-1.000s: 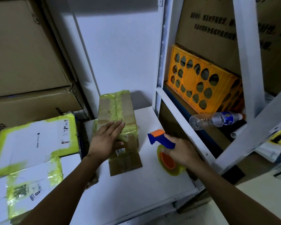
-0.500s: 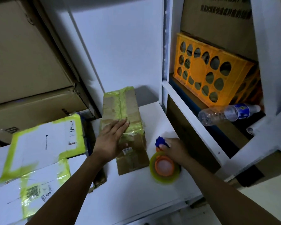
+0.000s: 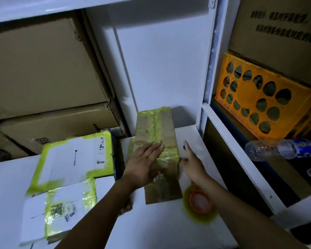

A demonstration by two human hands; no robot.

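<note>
Presently, the taped carton point(image 3: 156, 141) is pressed flat by the left hand point(image 3: 144, 166); the right hand point(image 3: 192, 165), fingers straight and together, is laid against its side.

A white table point(image 3: 160, 225) fills the near middle. On it a brown parcel point(image 3: 158, 128), bound in yellow-green tape, lies lengthwise from near to far. A tape roll point(image 3: 198, 201) with an orange core lies flat just right of the parcel's near end. At the left lie two white parcels edged in yellow-green tape, one far point(image 3: 74, 155) and one near point(image 3: 61, 209). Right of the table, a shelf point(image 3: 228, 141) carries an orange crate point(image 3: 244, 92) and a plastic bottle point(image 3: 276, 150) on its side.
</note>
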